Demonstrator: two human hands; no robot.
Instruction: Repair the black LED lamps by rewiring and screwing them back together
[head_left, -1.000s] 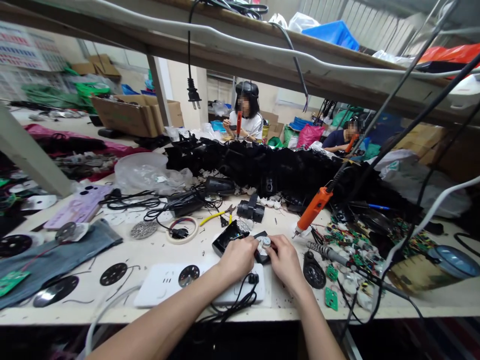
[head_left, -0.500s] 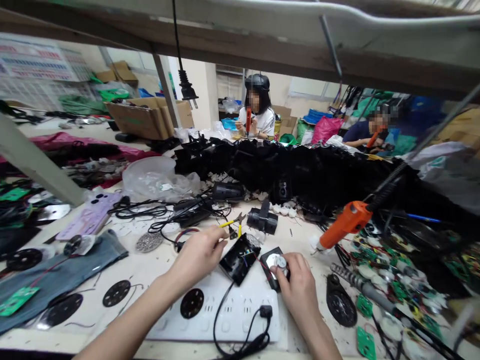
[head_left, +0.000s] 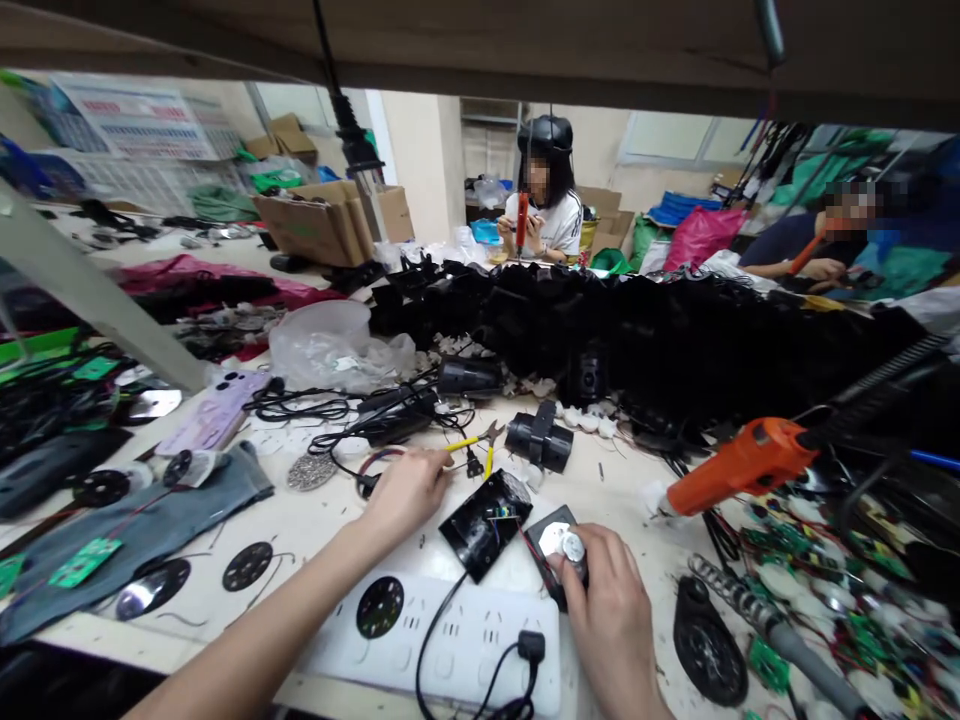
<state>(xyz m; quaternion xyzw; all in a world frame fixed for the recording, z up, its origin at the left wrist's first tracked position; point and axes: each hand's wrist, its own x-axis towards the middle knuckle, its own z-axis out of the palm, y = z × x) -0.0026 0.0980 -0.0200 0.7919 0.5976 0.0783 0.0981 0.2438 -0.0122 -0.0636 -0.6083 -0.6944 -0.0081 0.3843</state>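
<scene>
My left hand (head_left: 411,492) has its fingers curled at the end of one yellow handle of the pliers (head_left: 471,440), which lie spread on the table. Part of that handle is hidden behind the fingers. My right hand (head_left: 611,590) grips a black square panel (head_left: 541,530) bearing a white piece and a round silvery part (head_left: 574,547); thumb and fingers close around its right side. Between the hands lies an open black housing (head_left: 484,525) with a small circuit board inside. Thin wires run from it toward the panel, and a black cable leaves its lower corner.
A white power strip (head_left: 442,645) lies in front, with a black perforated disc (head_left: 380,607) on it. An orange electric screwdriver (head_left: 739,465) hangs at right above circuit boards (head_left: 855,590). Black parts (head_left: 675,330) are heaped behind. Two people work beyond; a shelf (head_left: 480,50) hangs overhead.
The view has shifted right and tilted slightly. My left hand has drawn a little left relative to the pliers. My right hand keeps its grip on the panel.
</scene>
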